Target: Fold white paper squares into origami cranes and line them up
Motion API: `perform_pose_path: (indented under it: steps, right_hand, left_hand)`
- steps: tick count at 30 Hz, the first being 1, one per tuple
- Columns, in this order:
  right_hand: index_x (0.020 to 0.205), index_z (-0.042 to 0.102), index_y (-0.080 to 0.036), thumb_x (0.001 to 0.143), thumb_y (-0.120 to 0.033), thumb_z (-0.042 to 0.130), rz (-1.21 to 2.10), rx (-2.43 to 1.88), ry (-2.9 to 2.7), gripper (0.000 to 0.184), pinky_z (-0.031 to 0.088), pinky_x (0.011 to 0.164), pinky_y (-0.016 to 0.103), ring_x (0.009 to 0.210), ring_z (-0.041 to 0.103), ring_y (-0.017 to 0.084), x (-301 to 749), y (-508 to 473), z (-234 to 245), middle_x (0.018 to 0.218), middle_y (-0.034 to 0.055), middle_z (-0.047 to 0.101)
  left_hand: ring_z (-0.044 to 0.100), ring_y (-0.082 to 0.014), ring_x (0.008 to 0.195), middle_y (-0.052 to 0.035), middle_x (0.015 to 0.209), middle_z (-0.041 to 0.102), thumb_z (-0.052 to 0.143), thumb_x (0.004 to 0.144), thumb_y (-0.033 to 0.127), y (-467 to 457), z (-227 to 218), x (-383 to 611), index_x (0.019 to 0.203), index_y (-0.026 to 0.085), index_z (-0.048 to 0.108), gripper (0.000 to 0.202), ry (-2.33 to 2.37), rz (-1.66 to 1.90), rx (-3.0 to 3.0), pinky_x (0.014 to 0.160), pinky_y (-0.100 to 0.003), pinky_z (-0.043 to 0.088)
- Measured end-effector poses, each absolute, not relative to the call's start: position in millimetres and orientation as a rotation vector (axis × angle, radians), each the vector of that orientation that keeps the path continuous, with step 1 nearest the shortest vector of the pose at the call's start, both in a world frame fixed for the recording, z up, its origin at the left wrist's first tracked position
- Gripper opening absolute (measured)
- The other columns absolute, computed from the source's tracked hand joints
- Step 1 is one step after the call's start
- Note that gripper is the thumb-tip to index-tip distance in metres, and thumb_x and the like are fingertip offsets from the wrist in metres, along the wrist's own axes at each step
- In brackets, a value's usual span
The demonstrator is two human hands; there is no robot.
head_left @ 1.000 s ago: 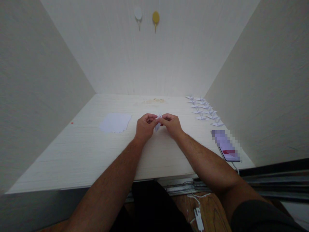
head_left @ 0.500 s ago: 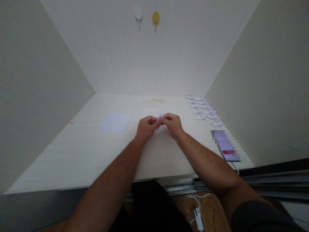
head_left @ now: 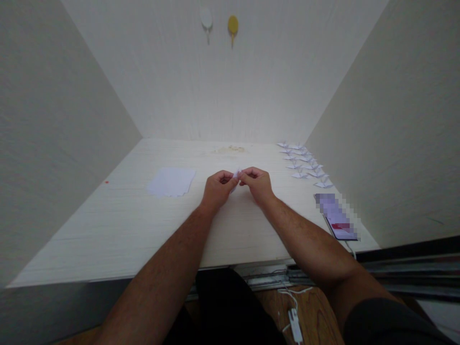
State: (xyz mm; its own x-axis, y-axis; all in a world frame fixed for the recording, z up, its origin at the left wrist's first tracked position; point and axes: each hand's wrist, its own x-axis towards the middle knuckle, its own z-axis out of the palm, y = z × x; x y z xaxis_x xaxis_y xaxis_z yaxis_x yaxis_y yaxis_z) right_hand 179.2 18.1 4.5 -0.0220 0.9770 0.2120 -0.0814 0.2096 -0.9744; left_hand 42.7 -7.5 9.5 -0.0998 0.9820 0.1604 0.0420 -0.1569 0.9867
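Between my fingertips, above the middle of the white desk (head_left: 240,230), is a small folded white paper (head_left: 236,174), largely covered by the fingers. My left hand (head_left: 218,190) pinches it from the left, thumb on top. From the right, my right hand (head_left: 257,183) pinches its other side with thumb and forefinger. Several folded paper cranes (head_left: 300,176) stand in rows at the back right of the desk. Left of my hands lies a loose stack of white paper sheets (head_left: 171,181).
A phone (head_left: 336,218) with a white cable lies near the right wall, beside my right forearm. Walls enclose the desk on three sides. Two hooks, one white (head_left: 206,19) and one yellow (head_left: 233,25), are on the back wall. A white power strip (head_left: 295,326) is below the desk.
My fingers have shifted slightly on the folded paper, and less of its points shows. Both hands stay in nearly the same place; the other things have not moved.
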Motion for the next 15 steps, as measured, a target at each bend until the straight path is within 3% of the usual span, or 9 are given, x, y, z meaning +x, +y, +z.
perform_pose_path:
  steps: [15]
  right_hand:
    - [0.069,0.064,-0.02,0.067,-0.032,0.072,1.102,-0.954,-1.195,0.015,0.046,0.056,0.027,0.053,0.055,0.012,179.0,17.5,8.0,0.057,-0.0026,0.062]
  left_hand:
    - [0.048,-0.0094,0.054,0.0015,0.062,0.061,0.073,0.066,0.033,-6.9,7.0,42.2,0.07,0.017,0.062,0.02,1.2,1.348,1.333,0.052,-0.023,0.036]
